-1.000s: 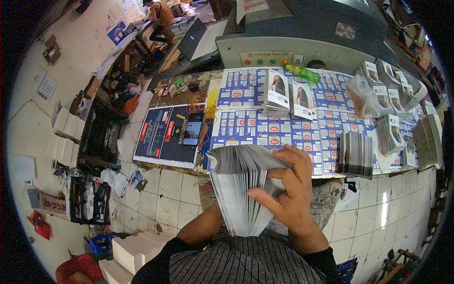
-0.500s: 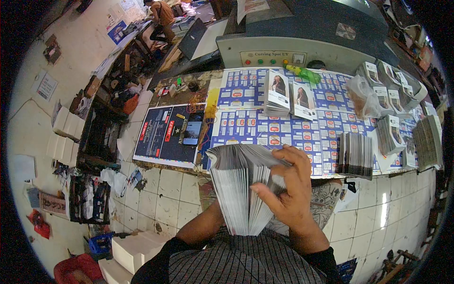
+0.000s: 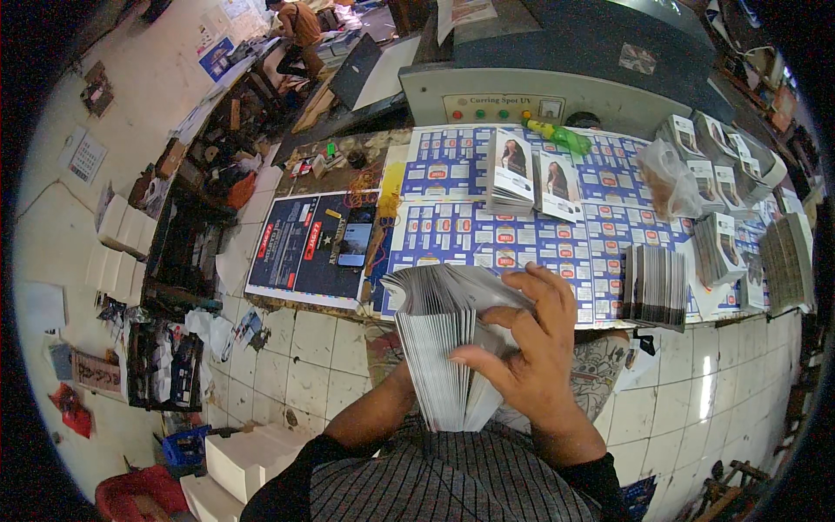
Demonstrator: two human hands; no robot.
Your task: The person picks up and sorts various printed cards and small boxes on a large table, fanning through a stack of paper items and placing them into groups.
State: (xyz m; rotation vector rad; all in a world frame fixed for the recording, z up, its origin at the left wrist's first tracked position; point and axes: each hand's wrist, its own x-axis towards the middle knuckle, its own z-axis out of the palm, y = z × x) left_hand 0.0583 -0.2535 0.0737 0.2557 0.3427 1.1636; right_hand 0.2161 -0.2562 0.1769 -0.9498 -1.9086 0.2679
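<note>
To leaf evenly through the thick paper stack (image 3: pixel 435 357) just in front of the striped shirt (image 3: pixel 409 478), the right hand (image 3: pixel 532 357), fingers spread and thumb against the sheet edges, should press lightly, though I cannot tell how the hidden left hand's fingers sit.

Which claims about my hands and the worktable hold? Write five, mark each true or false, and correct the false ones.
1. The right hand touches the fanned sheaf of paper. True.
2. The green plastic bottle stands upright. False: the bottle lies on its side.
3. The smartphone lies to the left of the sheaf. True.
4. The clear plastic bag lies left of the smartphone. False: the bag is well to its right.
5. Every button on the grey machine is green. False: the leftmost is a red button.
</note>
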